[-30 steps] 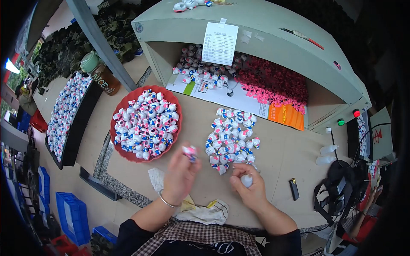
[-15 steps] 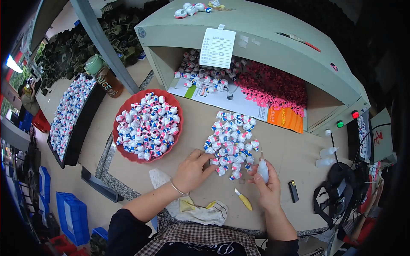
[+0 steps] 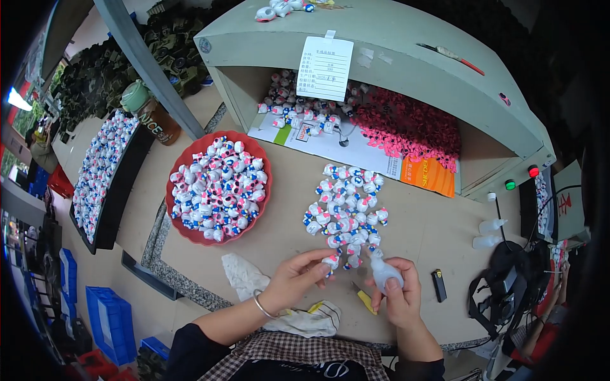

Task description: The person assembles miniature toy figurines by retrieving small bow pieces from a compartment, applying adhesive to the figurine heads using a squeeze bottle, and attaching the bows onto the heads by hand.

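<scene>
My left hand (image 3: 298,277) pinches a small white, pink and blue figure (image 3: 330,261) at the near edge of a group of similar figures (image 3: 346,206) on the table. In my right hand (image 3: 401,293) is a translucent squeeze bottle (image 3: 385,272), its narrow tip pointing up and to the left. The bottle's tip is near the closest figures, a little apart from the held one. A yellow-handled knife (image 3: 365,300) lies partly behind my right fingers. Left of the group, a red bowl (image 3: 267,174) is heaped with figures.
A cloth (image 3: 244,276) lies near the front edge. To the right are a black lighter-like object (image 3: 439,286), two small bottles (image 3: 488,241) and a black bag (image 3: 502,286). Behind stands a grey cabinet (image 3: 406,54) with pink parts (image 3: 406,127). A black tray (image 3: 121,197) of figures is at left.
My left hand has taken a figure from the near edge of the group and lifted it. My right hand has moved slightly left and down, tilting the bottle toward the left.
</scene>
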Demonstrator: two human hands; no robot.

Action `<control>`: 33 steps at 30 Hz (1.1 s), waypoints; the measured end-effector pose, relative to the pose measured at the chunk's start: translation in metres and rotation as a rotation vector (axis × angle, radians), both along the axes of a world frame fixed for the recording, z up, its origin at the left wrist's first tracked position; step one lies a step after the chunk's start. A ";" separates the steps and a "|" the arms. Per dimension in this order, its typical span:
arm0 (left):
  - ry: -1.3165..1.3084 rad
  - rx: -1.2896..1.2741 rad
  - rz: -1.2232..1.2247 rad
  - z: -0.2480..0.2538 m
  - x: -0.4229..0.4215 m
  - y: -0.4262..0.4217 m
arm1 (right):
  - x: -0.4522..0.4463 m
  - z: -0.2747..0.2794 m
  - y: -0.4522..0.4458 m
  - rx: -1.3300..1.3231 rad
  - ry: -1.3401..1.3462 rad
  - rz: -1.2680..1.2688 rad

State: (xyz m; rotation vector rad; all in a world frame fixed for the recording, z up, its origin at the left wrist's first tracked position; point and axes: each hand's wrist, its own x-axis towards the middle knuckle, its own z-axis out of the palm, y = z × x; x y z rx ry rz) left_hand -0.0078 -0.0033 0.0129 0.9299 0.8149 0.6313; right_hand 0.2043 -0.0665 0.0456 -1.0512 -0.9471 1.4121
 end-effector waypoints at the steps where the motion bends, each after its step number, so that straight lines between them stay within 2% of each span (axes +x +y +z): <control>1: -0.074 -0.061 0.038 -0.004 0.004 0.000 | -0.002 -0.001 -0.002 0.019 0.012 -0.003; 3: -0.218 -0.185 0.113 -0.008 0.009 0.000 | -0.006 -0.003 -0.002 0.019 0.006 -0.025; 5: -0.240 -0.155 0.090 -0.007 0.008 0.000 | -0.010 -0.005 0.000 -0.028 -0.027 -0.055; 6: -0.249 -0.138 0.081 -0.007 0.007 0.000 | -0.011 -0.006 0.002 0.035 -0.050 -0.060; 8: -0.220 -0.075 0.115 -0.010 0.007 -0.002 | -0.014 -0.009 0.006 0.162 -0.097 -0.075; 12: -0.235 -0.018 0.195 -0.007 0.010 -0.003 | -0.016 -0.016 0.003 0.229 -0.201 -0.123; 20: -0.273 -0.105 0.214 -0.020 0.005 -0.005 | -0.024 -0.026 0.004 0.418 -0.423 -0.205; 29: -0.252 -0.123 0.204 -0.017 0.006 -0.004 | -0.024 -0.028 0.008 0.432 -0.496 -0.193; 33: -0.253 -0.118 0.204 -0.017 0.006 -0.006 | -0.020 -0.031 0.006 0.461 -0.616 -0.191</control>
